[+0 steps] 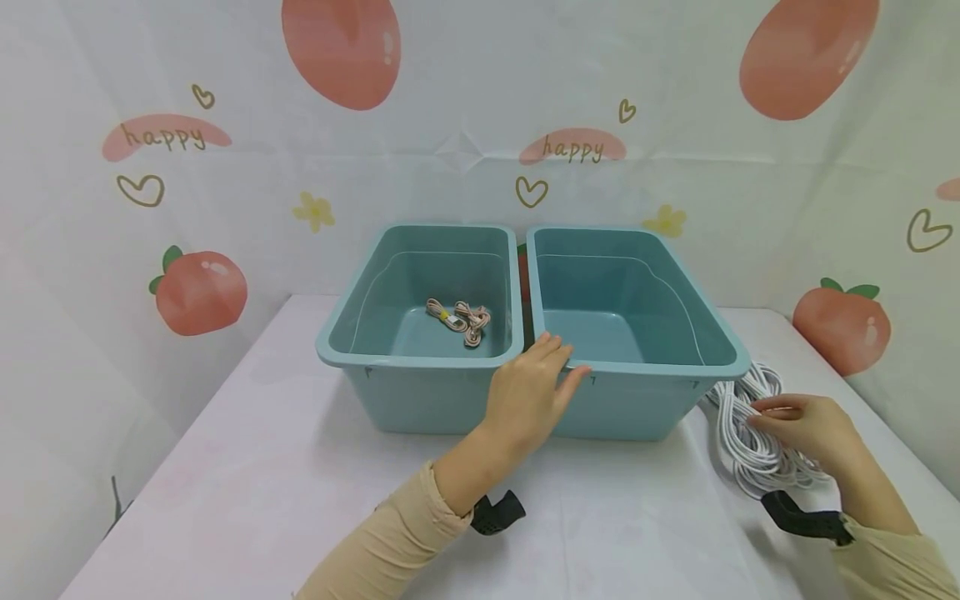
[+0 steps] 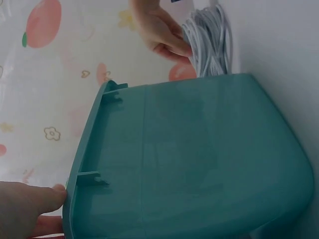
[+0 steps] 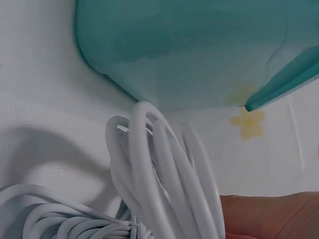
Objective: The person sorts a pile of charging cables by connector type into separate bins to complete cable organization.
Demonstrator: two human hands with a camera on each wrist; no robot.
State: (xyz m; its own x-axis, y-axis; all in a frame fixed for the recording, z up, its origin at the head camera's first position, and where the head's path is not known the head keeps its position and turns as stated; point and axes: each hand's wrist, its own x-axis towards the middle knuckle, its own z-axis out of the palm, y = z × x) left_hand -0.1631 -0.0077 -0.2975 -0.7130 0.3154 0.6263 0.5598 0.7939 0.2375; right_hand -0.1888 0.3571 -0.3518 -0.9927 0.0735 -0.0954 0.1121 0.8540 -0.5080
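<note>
Two blue-green plastic bins stand side by side. My left hand (image 1: 528, 393) is at the front corner where they meet, its fingers over the rim and its thumb on the front of the right bin (image 1: 645, 404). The left wrist view shows that thumb (image 2: 51, 198) against the rim. To the right of this bin, my right hand (image 1: 813, 425) grips a coiled white cable (image 1: 753, 450). Thick white loops (image 3: 159, 174) rise in front of that hand in the right wrist view, hiding its fingertips. The left bin (image 1: 420, 361) contains small bundles of pinkish cord (image 1: 472, 321).
More white cable (image 3: 75, 221) lies on the white-covered table (image 1: 600, 517), beside the raised loops. Behind the bins hangs a white cloth (image 1: 450, 108) printed with fruit, hearts and flowers. Black straps with mounts (image 1: 498, 514) sit at both wrists.
</note>
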